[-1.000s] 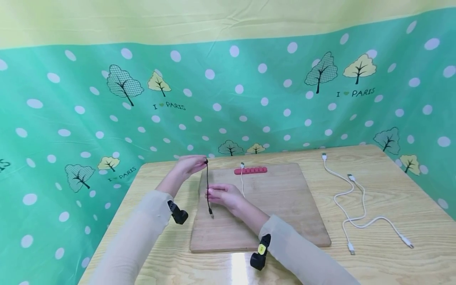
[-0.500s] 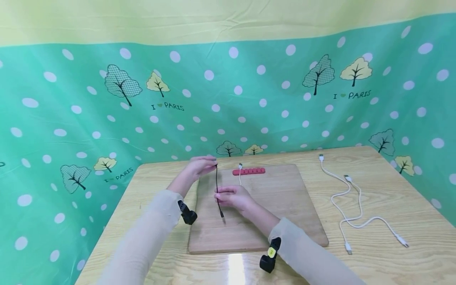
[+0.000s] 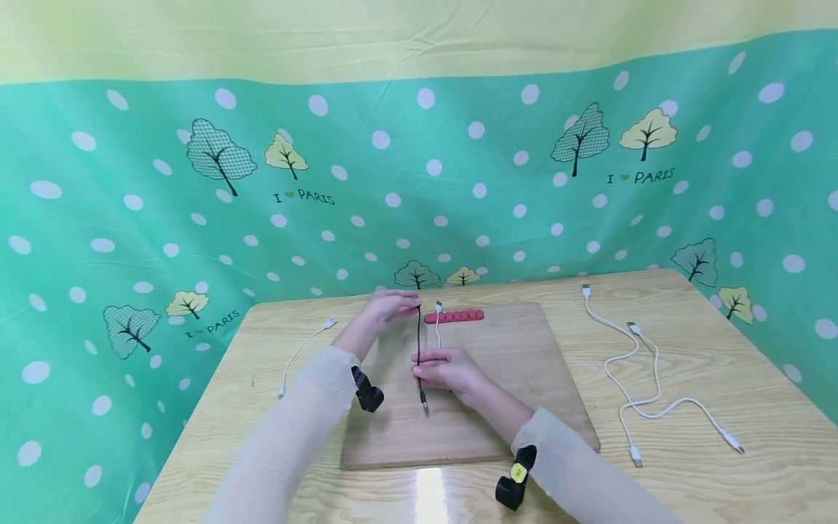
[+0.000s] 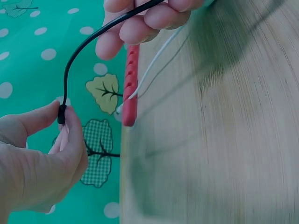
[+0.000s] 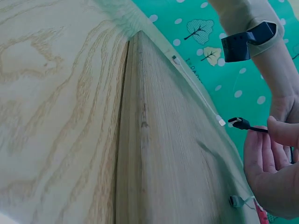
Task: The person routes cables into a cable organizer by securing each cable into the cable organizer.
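A short black USB cable (image 3: 419,335) hangs between my two hands above the wooden board. My left hand (image 3: 395,306) pinches its far end, at the small black plug (image 4: 61,114). Nearer to me, my right hand (image 3: 450,371) grips the cord between thumb and fingers, and the other plug (image 5: 239,123) sticks out past them. Just beyond the hands, a red cable holder (image 3: 461,316) with a row of slots lies along the board's far edge. One white cable (image 3: 439,331) runs across the holder near its left end, its plug pointing away from me.
The wooden board (image 3: 524,407) lies mid-table. On the table to its right are two white cables (image 3: 622,356), loosely crossing. Left of it lies another white cable (image 3: 301,346), partly beside my left sleeve. A green patterned curtain (image 3: 366,182) hangs behind the table.
Both hands have moved right with the black cable, bringing it from the board's left side to near the red holder's left end. The white cable at the left has come out from behind my left arm.
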The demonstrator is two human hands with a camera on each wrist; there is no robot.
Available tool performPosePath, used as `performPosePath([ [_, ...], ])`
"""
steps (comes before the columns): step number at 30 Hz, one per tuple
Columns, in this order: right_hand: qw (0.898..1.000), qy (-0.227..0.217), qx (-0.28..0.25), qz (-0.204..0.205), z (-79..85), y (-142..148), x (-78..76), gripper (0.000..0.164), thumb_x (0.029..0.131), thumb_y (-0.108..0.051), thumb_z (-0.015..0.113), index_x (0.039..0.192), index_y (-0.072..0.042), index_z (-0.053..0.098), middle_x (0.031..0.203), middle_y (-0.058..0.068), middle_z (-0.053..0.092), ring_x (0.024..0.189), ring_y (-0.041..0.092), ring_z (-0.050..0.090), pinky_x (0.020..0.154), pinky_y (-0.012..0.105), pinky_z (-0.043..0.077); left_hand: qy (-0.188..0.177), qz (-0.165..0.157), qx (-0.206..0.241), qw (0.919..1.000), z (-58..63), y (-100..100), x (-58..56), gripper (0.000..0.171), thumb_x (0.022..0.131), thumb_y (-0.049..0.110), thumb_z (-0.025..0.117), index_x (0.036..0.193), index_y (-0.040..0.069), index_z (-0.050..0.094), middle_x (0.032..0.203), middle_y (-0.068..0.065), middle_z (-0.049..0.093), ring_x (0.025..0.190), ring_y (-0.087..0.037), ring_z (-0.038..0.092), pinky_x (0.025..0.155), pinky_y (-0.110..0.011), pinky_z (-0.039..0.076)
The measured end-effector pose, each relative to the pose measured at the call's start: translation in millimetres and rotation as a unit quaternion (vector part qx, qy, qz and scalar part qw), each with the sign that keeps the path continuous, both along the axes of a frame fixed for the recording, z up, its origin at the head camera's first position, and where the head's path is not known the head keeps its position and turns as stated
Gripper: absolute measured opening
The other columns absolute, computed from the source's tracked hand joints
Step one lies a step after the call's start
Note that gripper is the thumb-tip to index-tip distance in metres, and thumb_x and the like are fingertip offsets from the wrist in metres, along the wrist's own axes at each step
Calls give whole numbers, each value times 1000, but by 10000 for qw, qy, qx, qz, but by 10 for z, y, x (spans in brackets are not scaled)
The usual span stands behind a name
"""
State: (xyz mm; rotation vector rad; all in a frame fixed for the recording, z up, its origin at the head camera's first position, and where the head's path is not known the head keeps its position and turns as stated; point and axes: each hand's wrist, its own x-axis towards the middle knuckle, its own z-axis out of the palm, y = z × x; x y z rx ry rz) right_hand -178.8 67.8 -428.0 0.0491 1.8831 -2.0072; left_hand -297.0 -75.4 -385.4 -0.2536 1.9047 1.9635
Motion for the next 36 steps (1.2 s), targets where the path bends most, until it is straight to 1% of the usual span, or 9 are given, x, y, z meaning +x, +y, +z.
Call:
performPosePath([
  [5,9999,-63,93,-87,-8,116,17,37,85,5,68,121,9,62,115,24,71,81,7,72,85,28,62,23,159,79,9998,-49,95,10,47,89,-8,62,135,-6,52,140,-26,54,133,-36,53,113,-37,48],
  [11,9992,-164,213,-279,-29,225,51,38,83,6,69,121,9,62,111,23,72,76,8,71,81,28,63,115,347,-68,9993,-159,173,2,44,85,-6,68,128,0,60,134,-22,61,124,-32,62,105,-34,53],
  [16,9981,-280,281,-472,-35,288,71,38,82,7,70,119,10,63,105,21,74,74,9,71,81,29,63,136,419,-58,9990,-211,235,-13,45,83,-5,70,126,1,62,130,-19,64,121,-30,64,104,-32,54],
  [21,9977,-339,246,-540,-35,344,72,38,81,10,70,118,13,62,96,17,76,72,9,71,82,32,63,41,423,58,9991,-223,301,-54,44,83,-5,71,126,2,63,129,-20,65,121,-29,65,103,-32,55],
  [26,9977,-331,310,-494,-30,411,59,39,81,9,70,118,14,61,97,19,76,72,8,70,82,31,63,43,364,10,9993,-220,358,-95,45,84,-6,70,127,0,62,130,-21,65,122,-30,64,103,-32,55],
  [29,9977,-349,368,-454,-25,456,58,39,81,9,69,119,15,60,95,17,77,71,8,70,81,31,63,61,331,-43,9994,-229,378,-112,46,84,-8,69,129,-1,61,131,-22,63,121,-31,64,103,-33,55],
  [32,9969,-385,469,-493,-18,493,58,39,80,9,70,118,15,61,90,15,78,71,9,71,79,30,63,60,332,-30,9994,-248,387,-126,46,84,-10,67,129,-3,59,131,-24,62,121,-32,64,103,-34,55],
  [36,9952,-437,648,-593,-18,528,44,38,79,10,71,116,13,64,93,18,77,72,11,72,75,29,64,66,344,4,9994,-283,387,-147,46,84,-11,67,129,-5,59,131,-25,62,120,-32,65,101,-33,56],
])
